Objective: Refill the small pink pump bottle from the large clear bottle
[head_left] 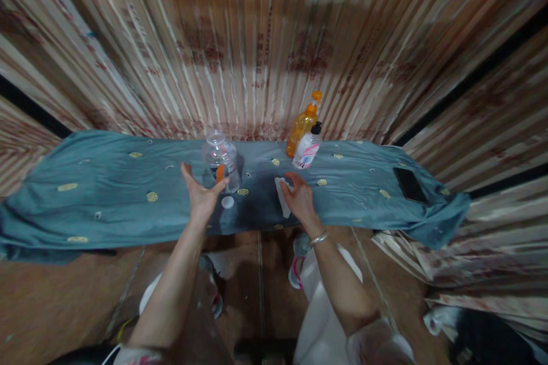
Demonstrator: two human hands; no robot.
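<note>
A clear, uncapped plastic bottle with an orange and dark label stands on the cloth-covered bench. My left hand is open at its near left side, thumb and fingers spread, the thumb close to the label; whether it touches cannot be made out. Just in front of the bottle lies a round white cap. Farther right, my right hand pinches a thin, long white piece just above the cloth; its exact kind is unclear. Beyond that hand are a clear pump bottle with a pink label and an orange pump bottle.
A teal cloth with yellow pineapple prints covers the narrow bench. Toward its right end lies a black phone. Striped curtains hang close behind and to the sides. My legs and sandals are below the front edge.
</note>
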